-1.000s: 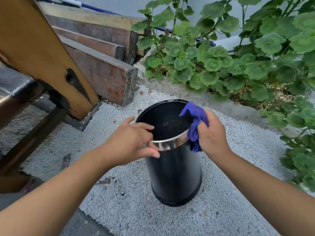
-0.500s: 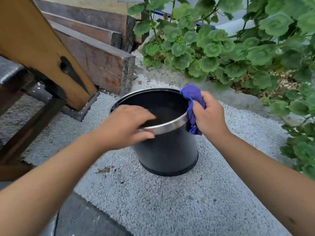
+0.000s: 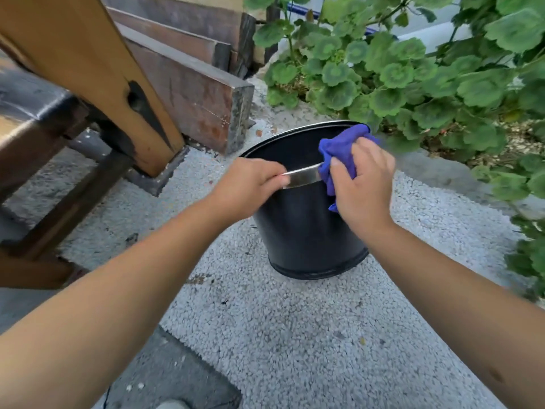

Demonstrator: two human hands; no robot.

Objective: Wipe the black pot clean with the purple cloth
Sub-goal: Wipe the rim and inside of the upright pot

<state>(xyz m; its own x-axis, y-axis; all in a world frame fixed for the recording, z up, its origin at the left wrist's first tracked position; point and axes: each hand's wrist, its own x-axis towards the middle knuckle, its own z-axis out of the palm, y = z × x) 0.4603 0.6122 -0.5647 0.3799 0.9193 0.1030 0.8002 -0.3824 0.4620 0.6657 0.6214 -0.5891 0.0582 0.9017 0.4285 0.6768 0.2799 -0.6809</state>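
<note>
The black pot point(image 3: 306, 234) stands upright on pale gravel, a shiny metal band round its rim. My left hand point(image 3: 250, 184) grips the near rim, fingers curled over the edge. My right hand point(image 3: 361, 184) holds the bunched purple cloth point(image 3: 342, 150) against the right side of the rim, part of the cloth draped inside and part hanging down the outer wall. Most of the pot's inside is hidden behind my hands.
A wooden bench leg point(image 3: 97, 78) and stacked timber beams point(image 3: 188, 84) stand at the left and back. Green leafy plants point(image 3: 413, 72) crowd the right and rear, close to the pot. A dark slab point(image 3: 171, 376) lies at the near edge of the gravel.
My right hand has slid the cloth along the rim toward the near side and my left hand. The view has shifted, so the pot sits further right and lower in frame.
</note>
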